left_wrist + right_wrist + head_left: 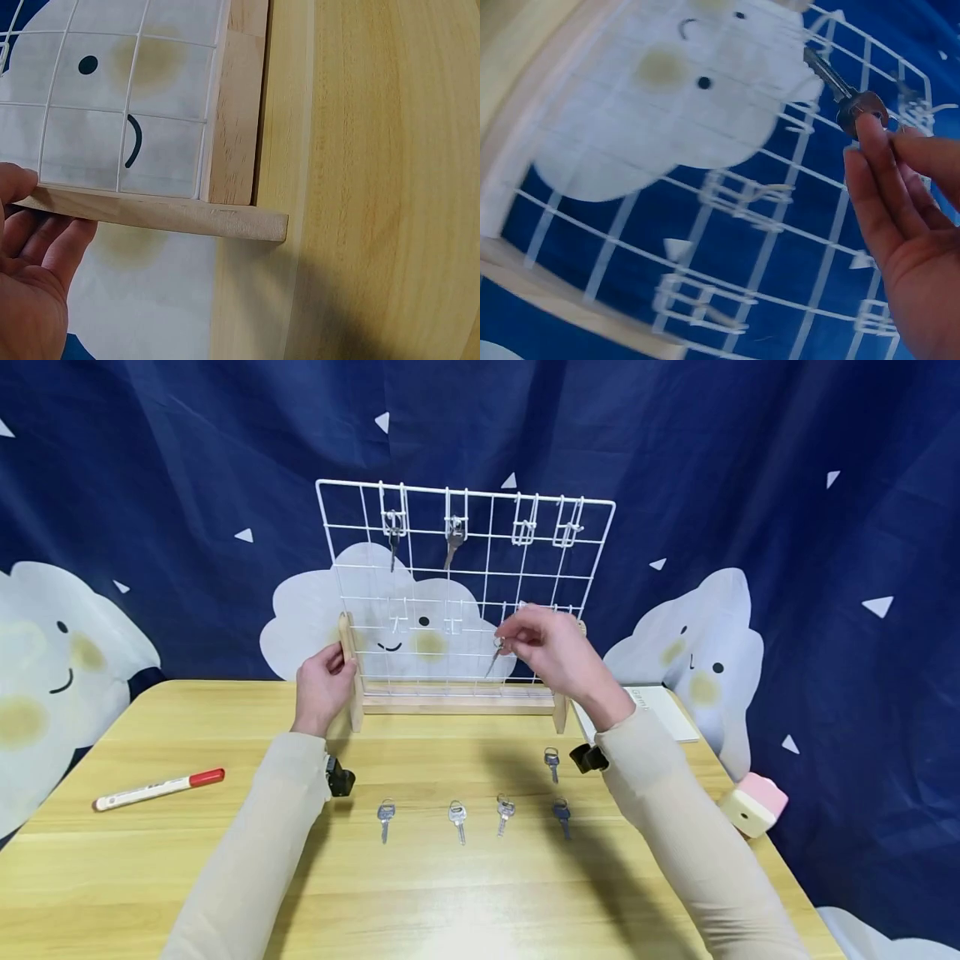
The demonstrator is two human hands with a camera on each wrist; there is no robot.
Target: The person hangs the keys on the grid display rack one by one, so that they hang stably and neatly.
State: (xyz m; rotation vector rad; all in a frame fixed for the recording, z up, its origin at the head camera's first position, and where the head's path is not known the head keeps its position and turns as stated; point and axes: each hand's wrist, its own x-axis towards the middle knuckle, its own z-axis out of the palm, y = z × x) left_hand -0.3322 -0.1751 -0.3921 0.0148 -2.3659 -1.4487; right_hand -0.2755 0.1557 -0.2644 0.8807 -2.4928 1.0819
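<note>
One key [495, 653], pinched by the right hand [551, 647], seemingly points blade-down, leftward.

Staged tabletop set — cloud-print navy backdrop [750, 485], wooden table [450, 893], wire key rack [465, 585]

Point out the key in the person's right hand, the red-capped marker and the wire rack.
key [845, 96]: right wrist view, its bow.
marker [159, 789]: head view, its white barrel.
wire rack [465, 493]: head view, its top rim.

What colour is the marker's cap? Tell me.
Red, on a white-barrelled marker lying at the table's left; the head view shows it best.
</note>
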